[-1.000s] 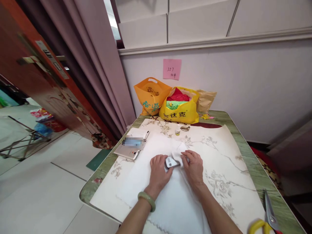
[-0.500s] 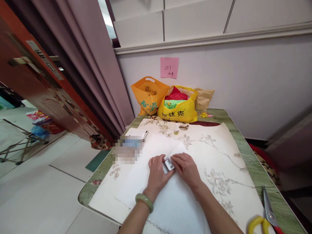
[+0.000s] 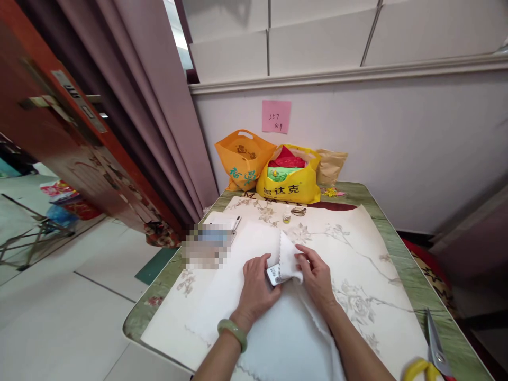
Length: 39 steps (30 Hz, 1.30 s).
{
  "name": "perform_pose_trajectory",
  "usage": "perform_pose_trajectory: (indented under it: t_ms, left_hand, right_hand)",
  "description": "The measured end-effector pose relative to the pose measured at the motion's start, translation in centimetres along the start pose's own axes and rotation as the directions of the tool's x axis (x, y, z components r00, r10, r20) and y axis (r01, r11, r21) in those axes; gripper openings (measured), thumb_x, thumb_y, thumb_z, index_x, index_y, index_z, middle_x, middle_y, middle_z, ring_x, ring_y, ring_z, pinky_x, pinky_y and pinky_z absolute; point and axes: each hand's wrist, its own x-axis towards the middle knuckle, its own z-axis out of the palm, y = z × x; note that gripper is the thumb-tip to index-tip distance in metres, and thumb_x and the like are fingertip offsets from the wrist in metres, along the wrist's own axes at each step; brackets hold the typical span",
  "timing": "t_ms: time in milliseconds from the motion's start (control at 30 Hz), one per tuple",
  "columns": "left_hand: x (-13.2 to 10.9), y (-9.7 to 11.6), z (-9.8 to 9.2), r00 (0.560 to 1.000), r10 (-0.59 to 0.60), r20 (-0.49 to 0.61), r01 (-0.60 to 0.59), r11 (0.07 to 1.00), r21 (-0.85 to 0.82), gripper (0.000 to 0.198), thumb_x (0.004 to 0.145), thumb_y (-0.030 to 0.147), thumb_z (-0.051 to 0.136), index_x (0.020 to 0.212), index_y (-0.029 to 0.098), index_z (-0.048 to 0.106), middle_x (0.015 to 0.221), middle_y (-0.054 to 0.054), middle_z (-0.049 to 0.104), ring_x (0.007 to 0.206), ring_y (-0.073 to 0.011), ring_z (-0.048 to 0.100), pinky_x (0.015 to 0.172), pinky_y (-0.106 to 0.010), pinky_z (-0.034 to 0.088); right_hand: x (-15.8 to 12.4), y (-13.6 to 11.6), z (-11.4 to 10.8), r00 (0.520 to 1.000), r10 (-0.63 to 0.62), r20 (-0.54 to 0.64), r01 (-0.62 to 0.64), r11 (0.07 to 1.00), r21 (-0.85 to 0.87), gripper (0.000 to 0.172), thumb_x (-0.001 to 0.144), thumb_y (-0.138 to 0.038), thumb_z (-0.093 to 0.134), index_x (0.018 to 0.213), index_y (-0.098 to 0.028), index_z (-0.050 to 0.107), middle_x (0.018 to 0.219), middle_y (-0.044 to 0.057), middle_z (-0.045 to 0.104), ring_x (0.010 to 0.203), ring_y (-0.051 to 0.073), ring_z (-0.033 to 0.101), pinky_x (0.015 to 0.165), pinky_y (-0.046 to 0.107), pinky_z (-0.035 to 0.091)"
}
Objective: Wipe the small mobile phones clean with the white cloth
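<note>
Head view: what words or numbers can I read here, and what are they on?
"357" on the pink note; handwriting beneath unclear.
"达克" on the yellow bag; first character unclear.
"香" on the orange bag; rest unreadable.
Door plate: too blurred to read.

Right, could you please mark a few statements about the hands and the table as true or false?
1. The right hand pinches a raised flap of the white cloth. True.
2. The scissors lie between the hands. False: they lie at the near right corner of the table.
3. The left hand holds a small white device. True.
4. The pink note is stuck on the yellow bag. False: it is on the wall, above the yellow bag.
</note>
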Motion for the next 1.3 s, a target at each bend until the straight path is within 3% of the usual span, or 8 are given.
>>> perform_pose_trajectory:
  t_ms: [67,267,467,667,800,967,1200,1300]
  left_hand:
    - [0.0,0.1,0.0,1.000,0.009,-0.006,-0.009,1.000,0.003,0.062,0.065,0.022,0.065,0.124,0.020,0.045,0.105,-0.008,0.056,0.103,-0.0266,0.052,0.098,-0.047,0.035]
    - [0.1,-0.3,-0.9,0.999,-0.043,0.014,0.042,0.999,0.029,0.060,0.063,0.021,0.065,0.120,0.020,0.047,0.106,-0.008,0.058,0.103,-0.0276,0.053,0.099,-0.049,0.033]
    - [-1.0,-1.1,-2.3,0.998,-0.052,0.040,0.050,0.997,0.054,0.048,0.068,0.023,0.064,0.115,0.021,0.050,0.104,-0.007,0.059,0.103,-0.0273,0.053,0.099,-0.050,0.033]
    - [-1.9,-1.4,-2.0,0.998,-0.069,-0.011,0.069,0.997,0.028,0.055,0.069,0.024,0.065,0.120,0.020,0.046,0.102,-0.006,0.057,0.100,-0.0259,0.052,0.099,-0.048,0.035]
    - [-1.8,-1.5,-2.1,0.996,-0.087,0.009,0.087,0.996,-0.011,0.068,0.069,0.026,0.066,0.131,0.020,0.040,0.104,-0.006,0.056,0.101,-0.0259,0.051,0.100,-0.048,0.034]
    - [-1.8,-1.9,-2.0,0.999,-0.049,0.012,0.049,0.999,-0.007,0.071,0.066,0.026,0.066,0.133,0.019,0.040,0.106,-0.009,0.057,0.103,-0.0275,0.052,0.100,-0.049,0.034]
    - [-1.9,-2.5,-1.7,0.998,-0.069,0.011,0.069,0.997,-0.017,0.073,0.068,0.027,0.065,0.135,0.017,0.038,0.108,-0.009,0.058,0.103,-0.0271,0.053,0.100,-0.049,0.034]
    - [-2.0,-2.5,-1.5,0.997,-0.077,-0.003,0.077,0.997,-0.018,0.072,0.069,0.031,0.066,0.134,0.017,0.038,0.106,-0.008,0.058,0.102,-0.0261,0.053,0.100,-0.049,0.033]
  right_hand:
    - [0.2,0.5,0.1,0.998,0.055,-0.029,-0.055,0.998,0.012,0.030,0.092,-0.037,0.049,0.110,-0.021,0.066,0.108,0.008,0.068,0.082,0.018,0.066,0.067,0.031,0.056]
    - [-0.1,0.2,0.6,0.981,-0.178,0.079,0.194,0.918,-0.346,0.024,0.087,-0.042,0.057,0.097,-0.025,0.071,0.110,0.008,0.068,0.104,0.025,0.060,0.091,0.043,0.047]
    - [-0.2,0.2,0.8,0.962,-0.250,0.111,0.272,0.850,-0.452,0.027,0.087,-0.048,0.060,0.097,-0.025,0.071,0.106,0.007,0.068,0.098,0.025,0.059,0.088,0.043,0.042]
    - [0.2,-0.1,-0.1,0.968,-0.235,-0.084,0.169,0.865,-0.473,0.027,0.089,-0.045,0.057,0.086,-0.025,0.073,0.096,0.007,0.067,0.094,0.024,0.057,0.084,0.040,0.043]
    - [0.2,-1.8,-0.2,0.973,-0.050,-0.224,-0.004,0.972,-0.235,0.032,0.087,-0.049,0.058,0.090,-0.021,0.073,0.083,0.005,0.067,0.073,0.019,0.059,0.067,0.032,0.047]
    - [-0.7,-3.9,1.2,0.983,-0.015,0.185,0.018,1.000,-0.017,0.032,0.094,-0.042,0.048,0.103,-0.023,0.071,0.090,0.003,0.072,0.078,0.018,0.066,0.069,0.029,0.052]
    - [-1.1,-3.8,2.5,0.736,-0.285,0.614,0.536,0.800,-0.271,0.034,0.092,-0.029,0.051,0.125,-0.028,0.059,0.126,0.005,0.063,0.122,0.022,0.053,0.111,0.049,0.029]
    - [-1.0,-2.8,2.2,0.740,-0.229,0.632,0.560,0.731,-0.391,0.039,0.096,-0.033,0.046,0.135,-0.029,0.051,0.134,0.004,0.058,0.129,0.021,0.047,0.113,0.049,0.025]
